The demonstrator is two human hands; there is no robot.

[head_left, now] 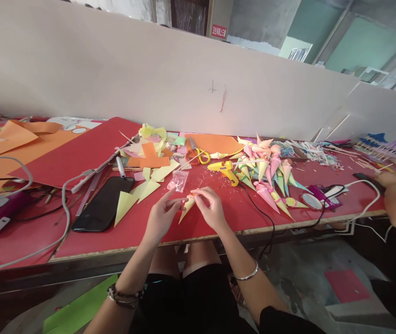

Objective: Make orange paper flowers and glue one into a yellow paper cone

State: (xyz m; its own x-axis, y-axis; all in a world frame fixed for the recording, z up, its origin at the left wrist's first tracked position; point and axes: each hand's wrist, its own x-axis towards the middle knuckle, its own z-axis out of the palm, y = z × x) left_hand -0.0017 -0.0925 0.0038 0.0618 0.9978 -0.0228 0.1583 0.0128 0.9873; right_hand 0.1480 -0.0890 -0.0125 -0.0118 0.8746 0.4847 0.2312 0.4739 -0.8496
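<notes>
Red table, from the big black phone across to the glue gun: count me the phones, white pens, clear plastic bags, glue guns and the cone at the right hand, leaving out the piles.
Black phone: 1
White pen: 1
Clear plastic bag: 1
Yellow glue gun: 1
Yellow cone at the right hand: 1
Total: 5

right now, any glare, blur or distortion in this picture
Head view, a faint pinkish glow on the pale panel; head view, the far right pile smeared and stretched; head view, the hands fairly clear, the paper cone between them too small for fine detail.
</notes>
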